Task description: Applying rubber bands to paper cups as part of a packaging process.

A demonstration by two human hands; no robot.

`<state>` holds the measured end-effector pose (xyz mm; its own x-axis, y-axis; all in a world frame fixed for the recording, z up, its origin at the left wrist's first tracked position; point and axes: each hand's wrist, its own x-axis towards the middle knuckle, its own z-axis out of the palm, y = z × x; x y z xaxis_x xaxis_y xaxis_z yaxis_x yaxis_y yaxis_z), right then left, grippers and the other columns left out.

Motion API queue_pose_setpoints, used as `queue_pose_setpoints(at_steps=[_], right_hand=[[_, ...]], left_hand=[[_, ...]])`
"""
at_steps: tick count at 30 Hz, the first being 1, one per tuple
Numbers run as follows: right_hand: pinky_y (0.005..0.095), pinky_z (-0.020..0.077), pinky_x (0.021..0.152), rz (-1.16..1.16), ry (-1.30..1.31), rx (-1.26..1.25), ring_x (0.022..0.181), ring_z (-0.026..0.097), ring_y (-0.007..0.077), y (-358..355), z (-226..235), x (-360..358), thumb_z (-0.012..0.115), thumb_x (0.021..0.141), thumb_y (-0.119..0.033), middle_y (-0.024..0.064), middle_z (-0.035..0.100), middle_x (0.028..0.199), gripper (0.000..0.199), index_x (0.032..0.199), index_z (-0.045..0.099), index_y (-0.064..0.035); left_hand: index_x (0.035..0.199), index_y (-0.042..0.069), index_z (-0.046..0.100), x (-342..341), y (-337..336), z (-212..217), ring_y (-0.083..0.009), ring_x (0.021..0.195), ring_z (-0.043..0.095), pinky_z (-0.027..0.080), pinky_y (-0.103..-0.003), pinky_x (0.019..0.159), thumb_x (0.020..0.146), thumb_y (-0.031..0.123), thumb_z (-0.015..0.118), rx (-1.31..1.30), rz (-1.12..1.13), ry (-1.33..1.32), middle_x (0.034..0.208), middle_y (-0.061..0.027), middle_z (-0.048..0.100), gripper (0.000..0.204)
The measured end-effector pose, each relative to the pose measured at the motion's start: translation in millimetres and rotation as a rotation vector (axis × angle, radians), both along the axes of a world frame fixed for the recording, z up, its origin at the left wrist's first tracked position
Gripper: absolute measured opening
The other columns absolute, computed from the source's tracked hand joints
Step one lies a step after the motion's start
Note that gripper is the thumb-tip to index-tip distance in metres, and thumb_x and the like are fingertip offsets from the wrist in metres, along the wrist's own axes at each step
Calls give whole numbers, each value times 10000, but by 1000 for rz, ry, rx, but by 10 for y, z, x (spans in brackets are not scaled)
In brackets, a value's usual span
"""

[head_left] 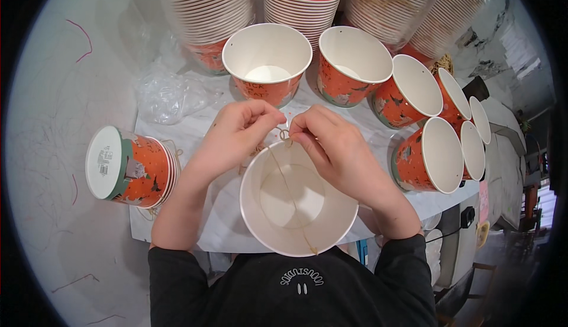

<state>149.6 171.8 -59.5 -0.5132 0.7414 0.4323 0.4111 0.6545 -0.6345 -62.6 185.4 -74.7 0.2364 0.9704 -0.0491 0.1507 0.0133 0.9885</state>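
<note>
Left hand (236,130) pinched shut on a thin tan string (290,188), thumb and forefinger closed at the far rim of a large white-lined paper bucket (299,200). Right hand (331,143) likewise pinched, fingertips meeting the left's just over that rim, where the string forms a small loop. Bucket sits on the pale marble-look worktop (195,120), nearest the person's chest; string runs slack across its open mouth from far rim to near rim.

Relative to this bucket: beyond it, a curved row of open orange printed paper buckets (269,61), continuing round to its right. Behind those, tall nested stacks of the same buckets (204,7). To its left, a short nested stack lying on its side (133,167). Crumpled clear plastic wrap (165,93) beyond and to the left.

Judgement: step in hand looks like knotting or threading the string handle at the far rim. Next move would call for a fine two-finger pull, keeping tension without tearing the rim; whether a hole is there cannot be seen.
</note>
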Motion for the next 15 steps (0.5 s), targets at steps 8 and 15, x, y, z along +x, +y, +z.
queue_pose_setpoints(at_steps=[8, 15], right_hand=[[463, 494, 748, 5, -3, -10, 867, 609, 386, -11, 18, -12, 663, 909, -52, 168, 600, 916, 115, 985, 593, -1], [459, 495, 751, -15, 33, -15, 871, 612, 385, 3, -31, -8, 664, 908, -51, 170, 609, 921, 111, 988, 604, -3]], left_hand=[[926, -4, 687, -79, -5, 63, 4, 628, 494, 402, -207, 550, 912, 91, 690, -130, -225, 14, 697, 80, 561, 96], [880, 34, 671, 55, -39, -16, 8, 587, 422, 324, -202, 525, 824, 53, 699, 49, -101, 77, 640, 90, 488, 65]])
